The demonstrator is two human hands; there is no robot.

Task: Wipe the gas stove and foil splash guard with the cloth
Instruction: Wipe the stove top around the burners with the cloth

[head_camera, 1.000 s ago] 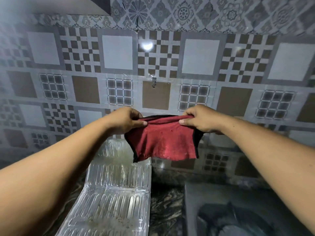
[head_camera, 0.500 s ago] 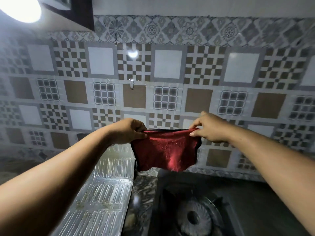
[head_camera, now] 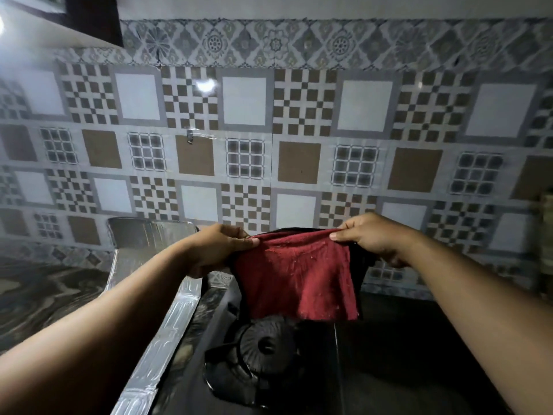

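Observation:
A red cloth [head_camera: 299, 280] with dark edges hangs stretched between both hands above the stove. My left hand [head_camera: 215, 250] pinches its top left corner and my right hand [head_camera: 374, 238] pinches the top right corner. Below the cloth lies the black gas stove [head_camera: 404, 354] with a round burner [head_camera: 266, 345] at its left side. The silver embossed foil splash guard [head_camera: 167, 324] stands along the stove's left edge and bends toward the wall at the back.
A patterned tiled wall [head_camera: 299, 130] rises straight behind the stove. A dark marbled counter [head_camera: 45, 295] spreads to the left of the foil. A blurred object [head_camera: 546, 235] sits at the right edge of the view.
The view has shifted right and down, so the burner and more of the stove show. Both hands still hold the cloth stretched, lower in the frame, over the burner.

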